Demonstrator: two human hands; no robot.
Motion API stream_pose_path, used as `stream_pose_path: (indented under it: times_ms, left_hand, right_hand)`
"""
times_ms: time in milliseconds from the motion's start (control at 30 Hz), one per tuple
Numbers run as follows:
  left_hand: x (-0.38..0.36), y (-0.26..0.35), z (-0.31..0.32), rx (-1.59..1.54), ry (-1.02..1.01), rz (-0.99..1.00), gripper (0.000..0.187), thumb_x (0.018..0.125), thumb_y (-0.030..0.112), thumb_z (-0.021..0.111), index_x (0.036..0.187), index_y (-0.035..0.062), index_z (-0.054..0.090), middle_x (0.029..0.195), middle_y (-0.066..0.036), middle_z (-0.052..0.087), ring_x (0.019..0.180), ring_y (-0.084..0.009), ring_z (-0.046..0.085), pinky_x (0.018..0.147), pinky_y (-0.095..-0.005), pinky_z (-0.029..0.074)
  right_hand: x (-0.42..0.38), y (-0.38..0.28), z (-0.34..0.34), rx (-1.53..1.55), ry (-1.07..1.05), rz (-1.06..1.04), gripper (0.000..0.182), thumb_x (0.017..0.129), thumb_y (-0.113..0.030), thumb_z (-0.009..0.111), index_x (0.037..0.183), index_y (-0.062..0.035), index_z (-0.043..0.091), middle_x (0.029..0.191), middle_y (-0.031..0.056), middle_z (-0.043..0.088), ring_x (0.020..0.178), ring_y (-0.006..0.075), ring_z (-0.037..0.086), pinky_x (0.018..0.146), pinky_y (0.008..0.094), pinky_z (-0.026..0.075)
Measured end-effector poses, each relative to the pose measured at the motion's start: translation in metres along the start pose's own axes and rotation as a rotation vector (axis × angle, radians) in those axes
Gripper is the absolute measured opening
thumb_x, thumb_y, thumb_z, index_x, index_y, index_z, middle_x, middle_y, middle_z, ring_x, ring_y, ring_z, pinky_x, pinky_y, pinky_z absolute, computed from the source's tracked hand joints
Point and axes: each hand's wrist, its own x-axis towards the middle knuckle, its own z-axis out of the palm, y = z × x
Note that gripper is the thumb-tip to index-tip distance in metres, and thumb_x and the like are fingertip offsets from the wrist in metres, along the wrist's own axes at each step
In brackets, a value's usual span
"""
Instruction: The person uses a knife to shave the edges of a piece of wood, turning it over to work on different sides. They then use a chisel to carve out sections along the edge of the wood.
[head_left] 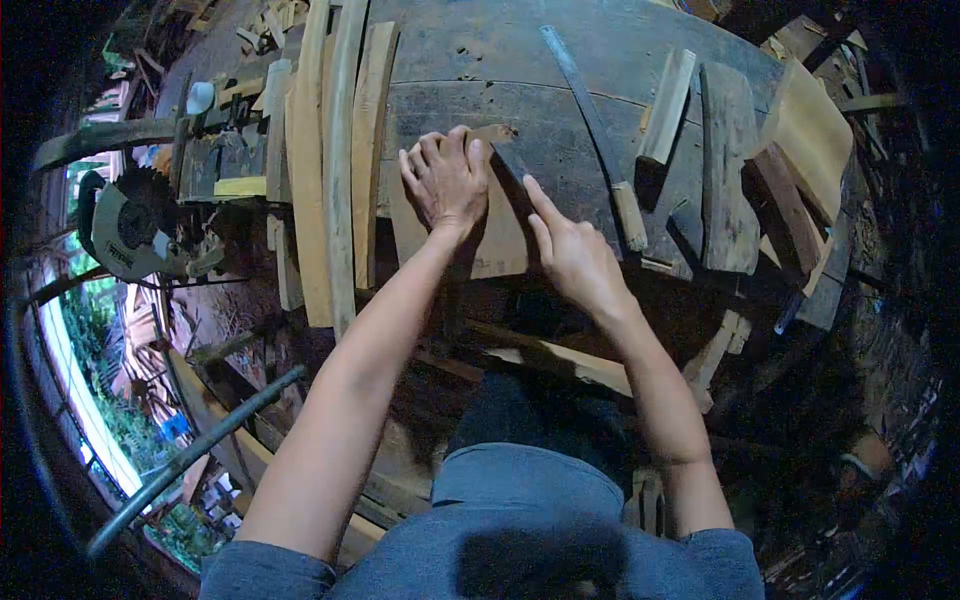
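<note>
A flat wooden board (498, 256) lies on the workbench near its front edge, its right side dark in shadow. My left hand (447, 180) is on top of this board, fingers bent over its far part and thumb pointing forward. On the right, my right hand (578, 255) is beside the board's dark side, index finger and thumb stretched out and apart. No tool shows in it; its other fingers are partly hidden. Nearest to that hand lies a long flat metal tool (585, 105) with a wooden handle (629, 216), perhaps a file or chisel.
Long wooden strips (340, 170) lie left of the board. Wooden blocks (728, 165) and a curved wooden piece (808, 140) are on the right. A circular saw (130, 228) with an exposed toothed blade sits at far left. A metal bar (200, 450) slants at lower left.
</note>
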Motion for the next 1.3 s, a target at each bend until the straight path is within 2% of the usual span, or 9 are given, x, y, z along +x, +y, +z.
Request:
stream_pose_path:
  times_ms: [300, 467, 700, 867, 967, 1033, 1133, 1233, 1300]
  left_hand:
    - [0.000, 0.007, -0.005, -0.008, -0.023, 0.007, 0.034, 0.096, 0.043, 0.048, 0.117, 0.0182, 0.060, 0.113, -0.011, 0.051, 0.119, -0.0295, 0.043, 0.114, -0.0532, 0.018]
    - [-0.001, 0.006, -0.006, -0.031, -0.044, 0.034, 0.034, 0.096, 0.042, 0.049, 0.117, 0.0177, 0.059, 0.114, -0.012, 0.050, 0.119, -0.0310, 0.043, 0.114, -0.0547, 0.017]
    - [-0.001, 0.008, -0.007, -0.031, -0.077, 0.017, 0.033, 0.095, 0.040, 0.050, 0.118, 0.0173, 0.057, 0.116, -0.012, 0.049, 0.120, -0.0320, 0.042, 0.115, -0.0558, 0.017]
    - [-0.002, 0.008, -0.008, -0.038, -0.074, 0.014, 0.033, 0.095, 0.041, 0.050, 0.118, 0.0174, 0.057, 0.116, -0.012, 0.049, 0.120, -0.0314, 0.042, 0.115, -0.0557, 0.017]
    - [-0.001, 0.005, -0.003, -0.026, -0.067, 0.024, 0.034, 0.096, 0.042, 0.049, 0.118, 0.0172, 0.057, 0.116, -0.011, 0.049, 0.120, -0.0307, 0.042, 0.115, -0.0555, 0.017]
    - [0.000, 0.004, 0.000, 0.010, 0.003, 0.007, 0.031, 0.097, 0.043, 0.049, 0.118, 0.0219, 0.059, 0.114, -0.009, 0.051, 0.117, -0.0292, 0.045, 0.113, -0.0530, 0.020]
    - [0.000, 0.007, -0.001, -0.012, 0.009, -0.030, 0.030, 0.097, 0.039, 0.048, 0.117, 0.0185, 0.058, 0.112, -0.009, 0.048, 0.118, -0.0299, 0.043, 0.113, -0.0544, 0.020]
    - [0.004, 0.005, 0.001, -0.032, 0.020, -0.032, 0.028, 0.098, 0.037, 0.047, 0.117, 0.0199, 0.058, 0.112, -0.009, 0.049, 0.117, -0.0302, 0.043, 0.113, -0.0541, 0.019]
    - [0.001, 0.004, 0.002, -0.045, 0.005, -0.066, 0.026, 0.099, 0.036, 0.046, 0.117, 0.0205, 0.057, 0.112, -0.009, 0.049, 0.118, -0.0306, 0.043, 0.113, -0.0544, 0.018]
  right_hand:
    - [0.011, -0.008, 0.015, 0.153, 0.027, 0.099, 0.050, 0.101, -0.031, 0.042, 0.150, -0.0253, 0.035, 0.081, 0.0338, 0.064, 0.080, 0.0531, 0.062, 0.076, 0.0614, 0.050]
    - [0.052, -0.020, 0.027, 0.259, 0.157, 0.050, 0.049, 0.101, -0.030, 0.042, 0.149, -0.0241, 0.036, 0.083, 0.0345, 0.063, 0.083, 0.0524, 0.062, 0.077, 0.0621, 0.049]
    - [0.003, -0.026, 0.012, 0.181, 0.013, 0.155, 0.052, 0.100, -0.028, 0.044, 0.151, -0.0255, 0.032, 0.080, 0.0341, 0.063, 0.080, 0.0515, 0.063, 0.074, 0.0613, 0.050]
    - [-0.001, -0.019, 0.017, 0.149, 0.066, 0.117, 0.053, 0.100, -0.030, 0.044, 0.152, -0.0259, 0.031, 0.079, 0.0318, 0.064, 0.078, 0.0512, 0.063, 0.068, 0.0619, 0.051]
    - [-0.008, -0.015, 0.026, 0.131, 0.085, 0.111, 0.053, 0.100, -0.028, 0.046, 0.151, -0.0254, 0.033, 0.077, 0.0297, 0.065, 0.074, 0.0499, 0.064, 0.065, 0.0595, 0.052]
    - [0.000, -0.019, 0.028, -0.052, 0.145, 0.071, 0.052, 0.099, -0.026, 0.048, 0.149, -0.0249, 0.036, 0.075, 0.0273, 0.066, 0.069, 0.0453, 0.066, 0.060, 0.0541, 0.055]
    - [0.005, -0.013, 0.044, -0.172, 0.252, 0.021, 0.053, 0.096, -0.024, 0.051, 0.148, -0.0248, 0.039, 0.076, 0.0248, 0.068, 0.065, 0.0404, 0.068, 0.057, 0.0495, 0.056]
    - [-0.007, -0.005, 0.051, -0.162, 0.377, -0.054, 0.054, 0.095, -0.024, 0.053, 0.147, -0.0244, 0.041, 0.080, 0.0228, 0.069, 0.063, 0.0379, 0.069, 0.053, 0.0474, 0.056]
    - [-0.009, -0.005, 0.044, -0.185, 0.360, -0.050, 0.054, 0.094, -0.022, 0.053, 0.146, -0.0241, 0.041, 0.080, 0.0222, 0.069, 0.063, 0.0379, 0.069, 0.053, 0.0475, 0.056]
